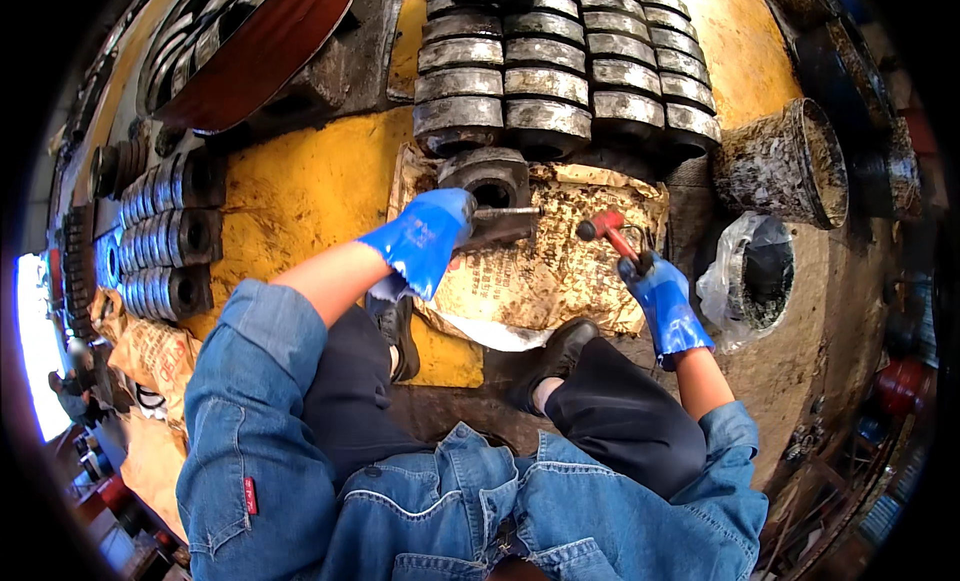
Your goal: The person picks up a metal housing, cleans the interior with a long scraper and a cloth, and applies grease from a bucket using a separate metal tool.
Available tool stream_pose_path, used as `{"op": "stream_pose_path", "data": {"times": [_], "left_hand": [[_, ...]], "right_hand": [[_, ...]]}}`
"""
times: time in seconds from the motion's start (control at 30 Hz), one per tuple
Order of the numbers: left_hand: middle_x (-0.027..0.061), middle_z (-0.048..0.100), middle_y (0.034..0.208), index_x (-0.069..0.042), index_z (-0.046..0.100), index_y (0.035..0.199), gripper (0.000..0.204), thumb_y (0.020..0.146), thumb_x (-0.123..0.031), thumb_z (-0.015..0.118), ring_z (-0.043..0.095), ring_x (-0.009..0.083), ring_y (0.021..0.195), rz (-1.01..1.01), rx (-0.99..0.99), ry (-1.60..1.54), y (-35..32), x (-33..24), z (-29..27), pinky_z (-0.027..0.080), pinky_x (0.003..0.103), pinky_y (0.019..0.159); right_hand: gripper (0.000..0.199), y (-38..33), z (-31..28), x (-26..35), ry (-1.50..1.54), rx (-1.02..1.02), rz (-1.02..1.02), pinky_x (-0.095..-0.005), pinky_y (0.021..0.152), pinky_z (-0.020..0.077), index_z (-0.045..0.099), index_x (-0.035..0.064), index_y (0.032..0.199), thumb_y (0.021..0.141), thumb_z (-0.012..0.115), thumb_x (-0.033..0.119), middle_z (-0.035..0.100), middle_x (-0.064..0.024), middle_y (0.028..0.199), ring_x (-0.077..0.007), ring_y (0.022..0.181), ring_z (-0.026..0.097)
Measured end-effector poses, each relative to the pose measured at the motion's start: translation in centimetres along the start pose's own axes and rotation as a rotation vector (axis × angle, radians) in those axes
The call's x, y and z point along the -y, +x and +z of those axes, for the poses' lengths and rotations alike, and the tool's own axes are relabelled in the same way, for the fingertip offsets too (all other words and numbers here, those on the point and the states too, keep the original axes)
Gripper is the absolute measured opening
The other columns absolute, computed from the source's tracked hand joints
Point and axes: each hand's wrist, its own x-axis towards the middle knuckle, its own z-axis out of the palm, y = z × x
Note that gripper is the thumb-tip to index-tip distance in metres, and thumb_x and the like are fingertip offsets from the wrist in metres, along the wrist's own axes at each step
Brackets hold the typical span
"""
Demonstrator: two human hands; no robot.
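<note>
My left hand [428,231], in a blue rubber glove, is closed around a thin metal rod [512,212] that points to the right. Just beyond it, a dark, greasy metal block [482,169] with a round hole stands on a stained paper sack [575,256]; whether the rod touches the block I cannot tell. In my gloved right hand [662,299] is a red hammer [606,227], gripped by its handle. The hammer head is raised to the right of the rod, apart from it.
Rows of stacked metal blocks [545,84] stand at the far side, with more blocks [180,236] at left. To the right are a grimy bucket [775,166] and a plastic-lined container [740,276]. A large curved reddish-brown metal piece [265,56] lies far left. My shoes [562,356] flank the sack's near edge.
</note>
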Motion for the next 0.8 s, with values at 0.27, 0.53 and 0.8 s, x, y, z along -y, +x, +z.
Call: {"op": "stream_pose_path", "data": {"times": [0.27,0.53,0.8], "left_hand": [[0.0091,0.071,0.109,-0.013,0.071,0.111,0.036,0.079,-0.030,0.072,0.069,0.0318,0.102,-0.312,0.303,0.285,0.0,-5.0,-2.4,0.055,0.047,0.081],[0.0137,0.073,0.094,-0.010,0.074,0.096,0.027,0.078,-0.029,0.068,0.071,0.0340,0.089,-0.151,0.333,0.508,-1.9,-10.1,-5.9,0.057,0.044,0.073],[0.0113,0.072,0.091,-0.016,0.072,0.104,0.028,0.081,-0.032,0.070,0.070,0.0315,0.083,-0.031,-0.075,0.371,-7.6,-11.8,-10.6,0.056,0.044,0.067]], "right_hand": [[0.057,2.6,8.8,-8.8,0.186,-0.142,0.090,-0.0413,0.092,0.0523,0.063,0.0048,0.119,0.075,0.082,0.036,0.066,-0.0187,0.118,-0.0328,0.108,0.065],[0.057,-1.7,-7.2,12.0,0.137,-0.058,-0.827,-0.0420,0.094,0.0511,0.057,0.0054,0.124,0.075,0.079,0.025,0.064,-0.0130,0.120,-0.0308,0.114,0.061],[0.025,-1.4,-11.0,17.4,-0.111,0.383,-0.529,-0.0416,0.082,0.0567,0.068,0.0101,0.112,0.089,0.060,0.014,0.070,-0.0143,0.107,-0.0314,0.096,0.069]]}}
